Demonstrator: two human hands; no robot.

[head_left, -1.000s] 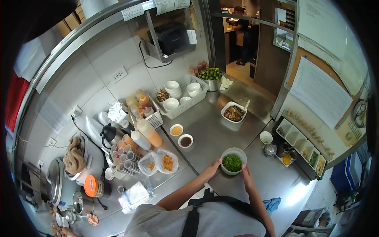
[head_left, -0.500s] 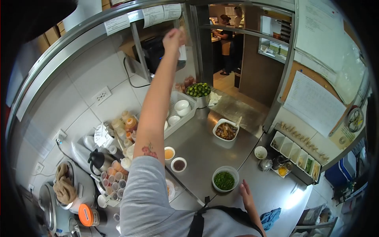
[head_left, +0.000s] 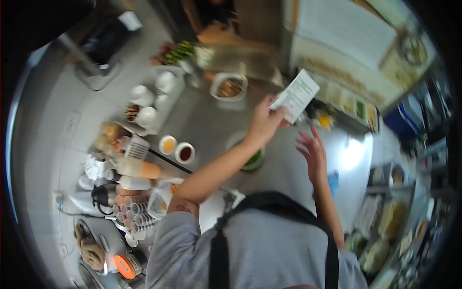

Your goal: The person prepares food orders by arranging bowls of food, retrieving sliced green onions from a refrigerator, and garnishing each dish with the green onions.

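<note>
A white printed paper slip (head_left: pixel 299 95) is pinched in my left hand (head_left: pixel 266 121), held up over the metal counter (head_left: pixel 197 113). To its right, my right hand (head_left: pixel 315 153) is raised with its fingers spread and nothing in them. Below my left forearm stands a bowl of chopped green herbs (head_left: pixel 253 160), partly hidden by the arm. A white bowl of brown food (head_left: pixel 229 88) sits farther back. Left of the forearm are a small cup of orange sauce (head_left: pixel 167 145) and a cup of dark sauce (head_left: pixel 185 153).
A white crate (head_left: pixel 169 103) with white bowls stands at the left, by a container of green limes (head_left: pixel 180 53). Bottles and lidded cups (head_left: pixel 137 212) crowd the left side. A row of ingredient bins (head_left: pixel 347 102) lines the right edge, near a blue cloth (head_left: pixel 333 182).
My left hand has come down from the printer area at the back and now holds the paper slip. My right hand has risen from beside the herb bowl. The view has turned right.
</note>
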